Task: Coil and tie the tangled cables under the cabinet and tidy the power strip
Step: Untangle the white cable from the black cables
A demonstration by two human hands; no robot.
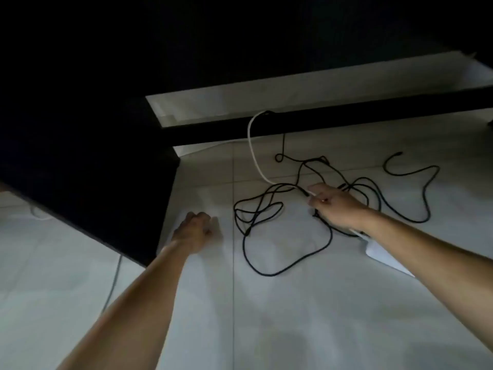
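Note:
A tangle of thin black cables (pixel 269 209) lies in loops on the pale tiled floor in front of the dark cabinet (pixel 80 156). A thicker white cable (pixel 252 148) curves down from under the cabinet's dark rail into the tangle. My right hand (pixel 333 206) is pinched on the white cable where it meets the black loops. A white power strip (pixel 384 256) shows partly under my right forearm. My left hand (pixel 197 231) rests as a loose fist on the floor, left of the tangle, holding nothing.
A dark horizontal rail (pixel 346 118) crosses above the cables, with a pale wall strip behind it. One black cable end (pixel 410 169) trails off to the right. Another thin grey cable (pixel 114 281) runs along the floor at the left, beside the cabinet's corner.

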